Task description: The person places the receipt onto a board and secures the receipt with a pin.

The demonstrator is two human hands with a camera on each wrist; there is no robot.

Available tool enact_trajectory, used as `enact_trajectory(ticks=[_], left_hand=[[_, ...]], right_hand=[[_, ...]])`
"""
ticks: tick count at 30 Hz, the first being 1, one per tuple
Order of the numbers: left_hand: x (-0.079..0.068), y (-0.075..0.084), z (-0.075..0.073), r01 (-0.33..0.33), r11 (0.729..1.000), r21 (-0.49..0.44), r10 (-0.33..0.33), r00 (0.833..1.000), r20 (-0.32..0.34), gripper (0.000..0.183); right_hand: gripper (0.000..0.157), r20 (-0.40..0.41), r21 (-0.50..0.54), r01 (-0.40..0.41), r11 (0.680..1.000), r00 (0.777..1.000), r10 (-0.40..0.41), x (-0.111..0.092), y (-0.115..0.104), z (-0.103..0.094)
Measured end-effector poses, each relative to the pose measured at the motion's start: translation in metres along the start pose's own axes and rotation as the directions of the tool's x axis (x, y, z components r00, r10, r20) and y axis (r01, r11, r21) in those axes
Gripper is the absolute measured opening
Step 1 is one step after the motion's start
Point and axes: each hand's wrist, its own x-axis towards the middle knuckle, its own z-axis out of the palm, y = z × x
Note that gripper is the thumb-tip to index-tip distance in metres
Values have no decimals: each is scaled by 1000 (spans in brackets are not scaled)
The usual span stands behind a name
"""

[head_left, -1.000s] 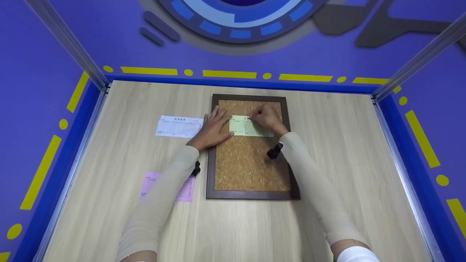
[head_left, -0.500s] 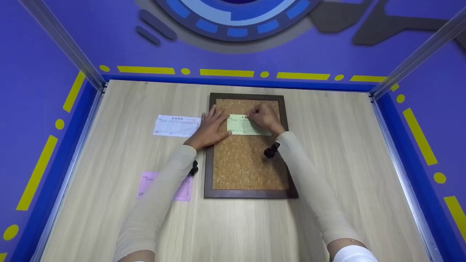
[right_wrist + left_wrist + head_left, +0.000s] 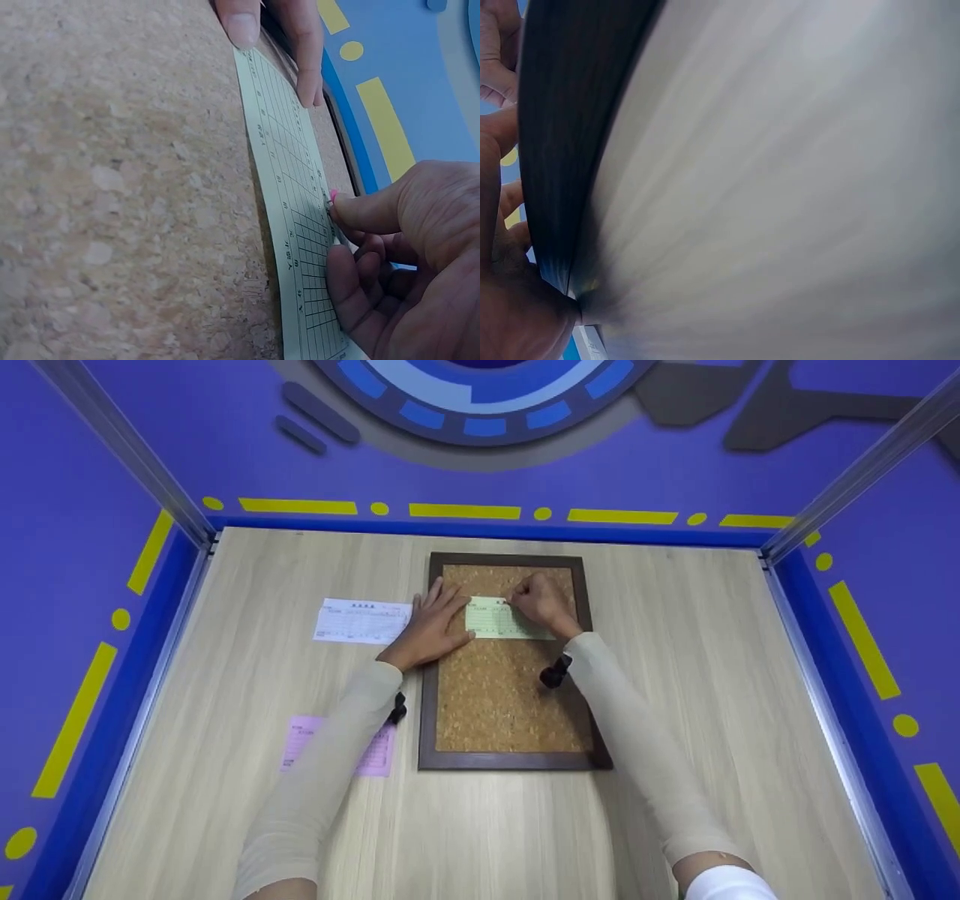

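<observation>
A pale green printed slip (image 3: 489, 619) lies on the brown-framed cork board (image 3: 510, 697). My left hand (image 3: 433, 626) is spread over the board's left frame, its thumb and a fingertip at the slip's left corners. In the right wrist view the left thumb (image 3: 242, 30) presses one corner. My right hand (image 3: 544, 604) is at the slip's top edge, pinching a small pink push pin (image 3: 334, 195) between thumb and finger. The pin's point is hidden. The right hand covers the slip's right part in the head view.
A white printed slip (image 3: 360, 621) lies on the wooden table (image 3: 510, 832) left of the board, partly under the left hand. A pink slip (image 3: 375, 754) lies nearer, partly behind the left forearm. Blue walls (image 3: 525, 480) enclose the table's back and sides.
The view shifts slightly. Both hands keep their places on the board, the right still pinching the push pin at the green slip's top edge.
</observation>
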Motion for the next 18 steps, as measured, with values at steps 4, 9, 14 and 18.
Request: enact_trajectory(ticks=[4,9,14,18], left_hand=[[0,0,0,-3,1000,2,3,1000,-2,76],[1,0,1,6,1000,-2,-6,1000,3,76],[1,0,1,19,1000,4,-19,1000,17,76],[1,1,1,25,1000,8,-25,1000,16,77]], right_hand=[[30,-6,6,-20,1000,1000,20,-1,-2,1],[21,-12,9,-31,999,999,31,-2,-2,3],[22,-26,11,-21,1000,999,21,-3,-2,3],[23,-47,-6,8,1000,999,-9,-4,-1,4]])
